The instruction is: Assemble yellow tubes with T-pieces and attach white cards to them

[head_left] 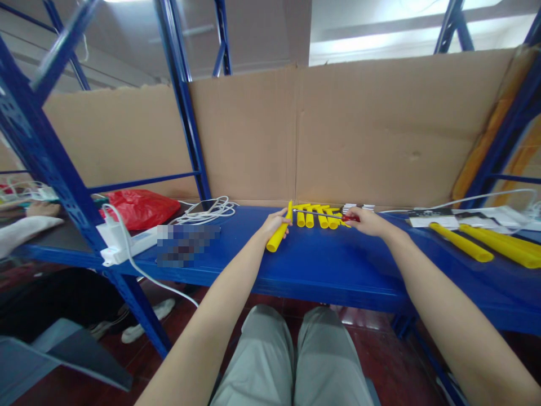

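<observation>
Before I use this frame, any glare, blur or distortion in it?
Head view: bright, washed-out strip above the cardboard, upper right; wide-angle stretch on the forearms toward the lower corners; a pixelated patch on the shelf, left; left hand and right hand small, fine detail soft.

Yellow tube [277, 239] looked like smooth plastic with a satin finish. Screwdriver [315, 213] had a shaft of shiny, apparently bare metal. Desk [329, 265] appeared to be painted metal, smooth and softly glossy. Back panel [359, 129] was matt cardboard, lightly creased. Red bag [141, 208] was thin, crinkled, glossy plastic. Trousers [333, 355] were matt cloth.
</observation>
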A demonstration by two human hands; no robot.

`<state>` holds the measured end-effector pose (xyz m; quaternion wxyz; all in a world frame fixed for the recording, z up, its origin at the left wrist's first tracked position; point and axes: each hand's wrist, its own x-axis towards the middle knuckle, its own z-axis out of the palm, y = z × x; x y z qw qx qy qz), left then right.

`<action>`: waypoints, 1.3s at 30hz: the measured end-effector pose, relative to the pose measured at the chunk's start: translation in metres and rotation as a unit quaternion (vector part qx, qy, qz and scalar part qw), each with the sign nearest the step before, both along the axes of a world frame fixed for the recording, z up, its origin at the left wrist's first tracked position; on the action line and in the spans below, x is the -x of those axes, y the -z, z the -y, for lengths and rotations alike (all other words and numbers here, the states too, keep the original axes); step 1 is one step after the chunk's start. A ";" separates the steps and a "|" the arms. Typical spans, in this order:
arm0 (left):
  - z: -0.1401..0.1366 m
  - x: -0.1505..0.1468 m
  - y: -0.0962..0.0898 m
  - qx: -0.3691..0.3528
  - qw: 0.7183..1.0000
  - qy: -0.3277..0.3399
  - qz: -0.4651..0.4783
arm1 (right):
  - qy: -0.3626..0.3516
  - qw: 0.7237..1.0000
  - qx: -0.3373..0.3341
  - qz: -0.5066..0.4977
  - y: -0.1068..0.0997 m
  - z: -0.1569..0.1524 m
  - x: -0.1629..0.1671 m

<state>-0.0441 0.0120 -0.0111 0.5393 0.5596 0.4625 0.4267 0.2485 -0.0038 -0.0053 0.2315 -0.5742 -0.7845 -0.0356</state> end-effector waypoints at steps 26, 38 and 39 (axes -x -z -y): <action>0.001 -0.001 0.000 0.000 1.000 0.018 0.000 | 0.023 1.000 0.005 0.010 -0.002 0.004 0.002; 0.002 -0.002 -0.001 0.003 1.000 0.021 -0.011 | 0.013 1.000 -0.011 0.009 -0.002 0.003 0.002; 0.002 -0.001 -0.001 0.004 1.000 0.023 -0.011 | 0.012 1.000 -0.012 0.009 -0.002 0.002 0.001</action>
